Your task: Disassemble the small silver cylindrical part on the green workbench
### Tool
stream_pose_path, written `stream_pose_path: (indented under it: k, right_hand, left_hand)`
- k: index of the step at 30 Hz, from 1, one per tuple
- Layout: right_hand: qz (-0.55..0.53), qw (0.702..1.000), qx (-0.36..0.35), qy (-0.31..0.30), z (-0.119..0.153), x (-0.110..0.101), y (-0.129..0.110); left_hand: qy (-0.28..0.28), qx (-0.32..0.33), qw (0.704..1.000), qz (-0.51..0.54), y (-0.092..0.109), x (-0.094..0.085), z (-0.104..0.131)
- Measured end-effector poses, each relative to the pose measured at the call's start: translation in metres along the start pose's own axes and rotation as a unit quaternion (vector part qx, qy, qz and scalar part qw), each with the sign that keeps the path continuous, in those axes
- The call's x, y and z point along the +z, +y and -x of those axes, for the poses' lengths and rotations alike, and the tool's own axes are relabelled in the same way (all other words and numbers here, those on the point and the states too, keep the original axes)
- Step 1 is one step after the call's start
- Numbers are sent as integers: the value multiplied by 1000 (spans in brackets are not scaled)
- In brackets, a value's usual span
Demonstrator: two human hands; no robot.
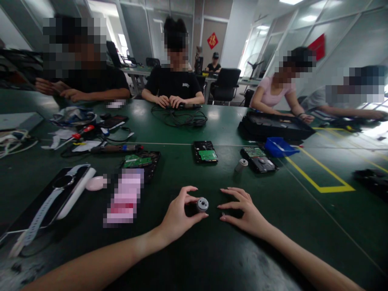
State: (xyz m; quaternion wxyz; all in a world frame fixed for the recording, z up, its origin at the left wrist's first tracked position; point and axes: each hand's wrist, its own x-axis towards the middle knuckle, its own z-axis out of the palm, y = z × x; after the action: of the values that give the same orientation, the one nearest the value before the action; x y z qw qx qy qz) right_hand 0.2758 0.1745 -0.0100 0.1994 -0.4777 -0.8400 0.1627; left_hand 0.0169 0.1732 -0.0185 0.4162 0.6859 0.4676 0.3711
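A small silver cylindrical motor (202, 205) with a round metal end face sits within the curved fingers of my left hand (180, 212). My left thumb is at its near side and a finger at its far side. To the right, my right hand (245, 210) hovers low over the table with fingers apart. At its thumb tip is a tiny ring-like part (223, 214), too small to name; whether the thumb touches it I cannot tell. A second silver cylinder (241, 165) stands farther back. Behind the hands lies a hard drive (206, 152) with a green circuit board.
More opened drives lie at right (260, 158) and left (141, 161), near a blue tray (281, 146). A power screwdriver (117, 149), a red-handled screwdriver (86, 130), a watch (62, 182) and a blurred pink item (125, 196) are left. Co-workers sit across the green table (224, 258).
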Motion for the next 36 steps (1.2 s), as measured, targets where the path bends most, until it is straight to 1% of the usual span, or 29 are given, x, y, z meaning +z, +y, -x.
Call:
stream_pose_path:
  k: [3, 6, 10, 13, 16, 21, 30, 36]
  right_hand:
    - [-20, 1000, 18, -10, -1, 1, 0]
    - [-69, 997, 15, 9, -7, -2, -7]
    - [-151, 987, -17, 52, -26, -9, -29]
    - [-161, 983, -53, 66, -42, -11, -48]
    - [-153, 984, -71, 64, -51, -7, -58]
    - [-151, 985, -66, 51, -53, 0, -59]
    - [-176, 982, -64, 34, -52, -1, -60]
    - [-207, 975, -47, 59, -52, 3, -62]
  left_hand:
    - [1, 1, 1000, -2, 0, -1, -1]
    - [1, 1, 1000, 2, 0, -1, -1]
    - [1, 0, 1000, 8, 1, 0, -1]
    - [3, 3, 1000, 8, 1, 0, -1]
    - [2, 3, 1000, 21, 0, 1, -1]
    - [-1, -4, 999, 33, 0, 0, -1]
    - [-4, -1, 999, 32, -2, 0, -1]
    - [-7, 0, 999, 32, 0, 0, 0]
